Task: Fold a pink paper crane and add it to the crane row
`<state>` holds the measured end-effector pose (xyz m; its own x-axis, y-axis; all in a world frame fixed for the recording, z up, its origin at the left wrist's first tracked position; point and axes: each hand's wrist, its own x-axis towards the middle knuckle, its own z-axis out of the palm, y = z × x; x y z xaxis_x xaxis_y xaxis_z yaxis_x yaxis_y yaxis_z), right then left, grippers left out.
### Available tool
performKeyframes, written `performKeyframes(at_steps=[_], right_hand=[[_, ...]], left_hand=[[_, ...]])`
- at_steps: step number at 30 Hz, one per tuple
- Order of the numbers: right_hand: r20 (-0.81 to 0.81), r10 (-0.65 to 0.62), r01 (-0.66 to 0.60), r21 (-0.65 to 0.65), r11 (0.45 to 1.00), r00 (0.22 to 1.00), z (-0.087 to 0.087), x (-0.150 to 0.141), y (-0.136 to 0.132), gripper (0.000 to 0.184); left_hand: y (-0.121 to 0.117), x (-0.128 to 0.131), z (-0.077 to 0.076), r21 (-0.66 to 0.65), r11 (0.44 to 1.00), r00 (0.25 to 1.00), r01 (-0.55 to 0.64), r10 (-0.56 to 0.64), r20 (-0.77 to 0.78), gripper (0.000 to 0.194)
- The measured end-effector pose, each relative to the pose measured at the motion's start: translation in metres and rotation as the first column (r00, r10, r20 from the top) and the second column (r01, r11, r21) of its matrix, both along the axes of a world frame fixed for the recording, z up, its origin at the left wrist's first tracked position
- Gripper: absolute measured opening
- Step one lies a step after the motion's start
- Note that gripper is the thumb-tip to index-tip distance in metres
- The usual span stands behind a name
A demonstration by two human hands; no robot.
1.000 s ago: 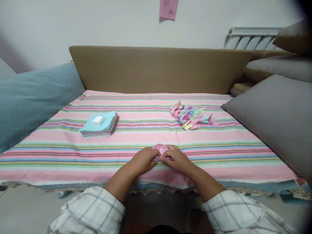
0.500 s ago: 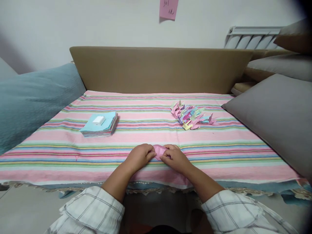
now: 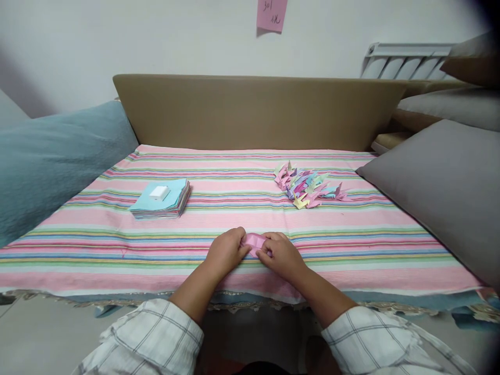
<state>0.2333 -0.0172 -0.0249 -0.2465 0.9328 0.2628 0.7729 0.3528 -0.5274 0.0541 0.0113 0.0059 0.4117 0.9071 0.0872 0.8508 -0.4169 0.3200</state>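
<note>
A small pink piece of folded paper (image 3: 253, 240) lies between my two hands, low over the striped cloth near its front. My left hand (image 3: 226, 251) pinches the paper's left side, thumb toward me and fingers behind. On the right side, my right hand (image 3: 283, 254) grips it with thumb and bent fingers. Creases show across the middle of the paper; both of its ends are covered by my fingers. Beyond my right hand lies a pile of folded paper cranes (image 3: 307, 186) in several colours. A stack of square paper (image 3: 175, 200), blue on top, sits farther off to the left.
A small white block (image 3: 159, 193) rests on the paper stack. The striped cloth (image 3: 234, 208) covers the seat. A blue cushion (image 3: 66, 151) borders the left, grey cushions (image 3: 441, 177) the right, and a brown backrest (image 3: 258, 112) the rear. A pink note (image 3: 271, 15) hangs on the wall.
My left hand has shifted its hold, its fingers now higher on the paper's left side. The paper looks wider and flatter between the hands. My right hand has hardly moved.
</note>
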Motion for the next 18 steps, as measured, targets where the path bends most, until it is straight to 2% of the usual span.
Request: performKeyframes(at_steps=[5,10,18], right_hand=[[-0.035,0.009,-0.009,-0.003,1.0,0.999,0.001,0.001,0.0,0.01],[-0.081,0.03,-0.035,-0.06,0.998,0.996,0.002,0.004,0.001,0.021],[-0.079,-0.016,0.011,-0.057,0.998,0.997,0.0,0.001,0.002,0.021]], left_hand=[[0.002,-0.004,0.003,-0.041,0.998,0.996,0.039,-0.035,0.083,0.013],[0.007,-0.01,0.01,-0.124,0.986,0.975,0.115,-0.089,0.202,0.018],[0.007,-0.008,0.01,-0.087,0.994,0.993,0.069,-0.06,0.101,0.014]])
